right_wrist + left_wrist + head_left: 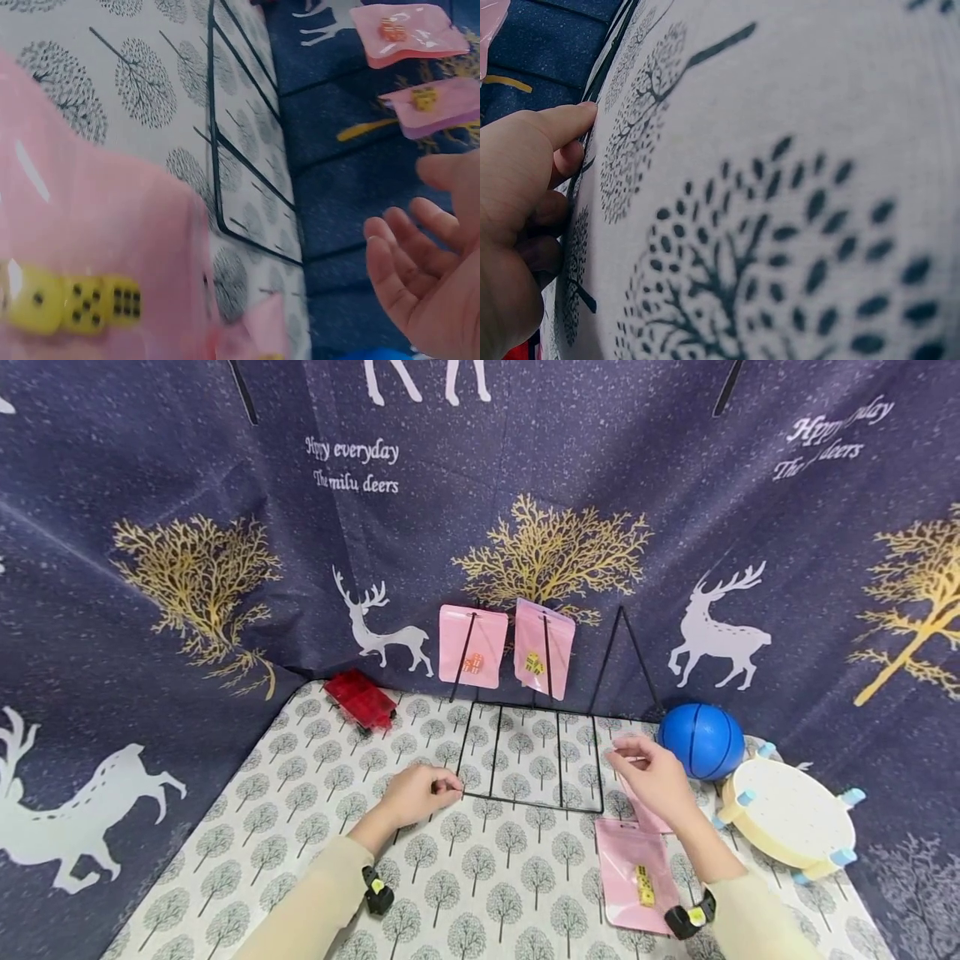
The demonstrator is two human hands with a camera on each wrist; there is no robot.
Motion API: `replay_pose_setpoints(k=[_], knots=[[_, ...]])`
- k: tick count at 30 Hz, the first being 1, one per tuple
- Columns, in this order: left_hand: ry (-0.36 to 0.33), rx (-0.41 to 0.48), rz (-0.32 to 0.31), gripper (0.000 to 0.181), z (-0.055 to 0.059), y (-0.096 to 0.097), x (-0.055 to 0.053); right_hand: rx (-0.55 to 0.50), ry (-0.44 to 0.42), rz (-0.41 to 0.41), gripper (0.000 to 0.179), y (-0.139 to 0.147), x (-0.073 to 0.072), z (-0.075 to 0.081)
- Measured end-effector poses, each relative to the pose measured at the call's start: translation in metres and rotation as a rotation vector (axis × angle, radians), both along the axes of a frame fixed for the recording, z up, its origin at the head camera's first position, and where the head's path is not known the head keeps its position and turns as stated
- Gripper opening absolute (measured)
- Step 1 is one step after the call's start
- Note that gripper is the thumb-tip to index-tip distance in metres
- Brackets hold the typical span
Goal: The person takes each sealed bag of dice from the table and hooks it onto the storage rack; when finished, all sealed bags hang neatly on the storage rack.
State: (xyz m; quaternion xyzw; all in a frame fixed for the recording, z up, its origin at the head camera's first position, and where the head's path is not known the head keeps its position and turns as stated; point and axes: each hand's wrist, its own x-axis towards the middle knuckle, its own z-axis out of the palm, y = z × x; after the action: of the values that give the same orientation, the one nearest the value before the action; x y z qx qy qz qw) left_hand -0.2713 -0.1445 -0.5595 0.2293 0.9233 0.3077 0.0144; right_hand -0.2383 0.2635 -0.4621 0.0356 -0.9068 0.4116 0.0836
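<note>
Some flat pink plastic pouches [483, 643] hang on the black wire rack [558, 760] left fingers [446, 774] pinch, seemingly for steadiness; right fingers [384, 266] spread, empty.

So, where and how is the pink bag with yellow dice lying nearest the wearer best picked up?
Probably by pinching the middle of its left edge, as seen by the head camera, coming from the left. The pink bag lies flat with that edge uncovered; its yellow dice sit right of centre, and a second pink bag meets its far edge.
</note>
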Motion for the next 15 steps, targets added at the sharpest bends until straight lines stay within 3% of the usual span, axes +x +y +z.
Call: replay_pose_setpoints(k=[6,15], knots=[[0.01,0.005,0.006,0.009,0.002,-0.001,0.002,0.167,-0.004,-0.01,0.038,0.015,0.033,0.006],[0.016,0.001,0.002,0.008,0.0,0.001,0.0,0.237,-0.199,-0.062,0.056,0.04,0.076,-0.011]])
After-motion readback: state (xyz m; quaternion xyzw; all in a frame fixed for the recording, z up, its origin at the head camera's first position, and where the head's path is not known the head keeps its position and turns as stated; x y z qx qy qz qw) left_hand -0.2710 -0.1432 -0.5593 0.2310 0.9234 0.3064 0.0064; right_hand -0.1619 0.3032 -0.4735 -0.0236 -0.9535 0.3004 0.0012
